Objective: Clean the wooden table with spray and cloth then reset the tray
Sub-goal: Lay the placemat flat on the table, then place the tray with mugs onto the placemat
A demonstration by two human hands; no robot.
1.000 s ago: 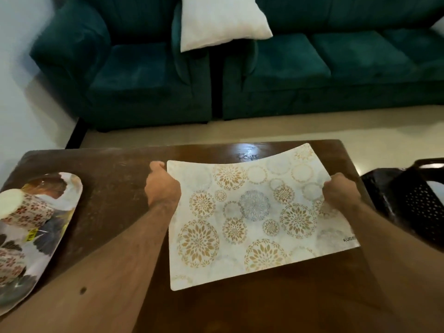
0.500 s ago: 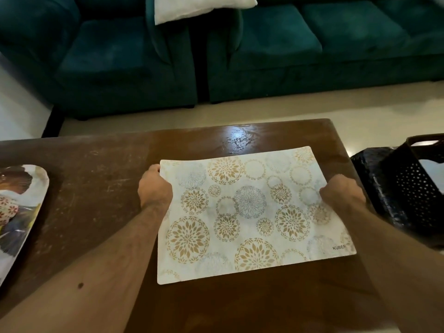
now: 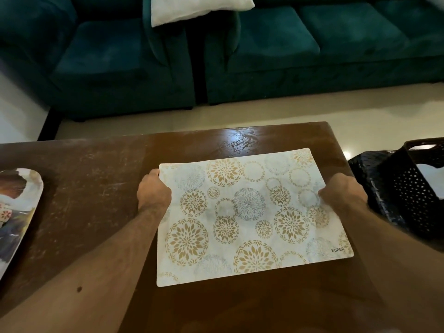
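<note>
Head view looks down on the wooden table (image 3: pixel 91 193), and I can see both of my hands holding a placemat (image 3: pixel 249 217) at its two short sides. My left hand (image 3: pixel 153 192) grips the mat's left edge near the far corner, fingers curled round the edge with the knuckles facing up. My right hand (image 3: pixel 343 192) grips the right edge the same way, fingers clamped on the mat. The placemat is pale with gold and grey flower rings, and the word KUBER is printed by its near right corner. It lies over the right half of the table; I cannot tell whether it is flat on the wood or held just above it.

At the far left edge of my view a tray (image 3: pixel 36 188) sits on the table, well apart from the mat, with a patterned thing on it that is cut off by the frame. A wet, shiny patch (image 3: pixel 240 140) shows on the wood just beyond the mat's far edge. Off the table's right end stands a black basket (image 3: pixel 408 193). Beyond the table is a dark green sofa (image 3: pixel 288 49) with a white cushion (image 3: pixel 197 8) resting on it.
</note>
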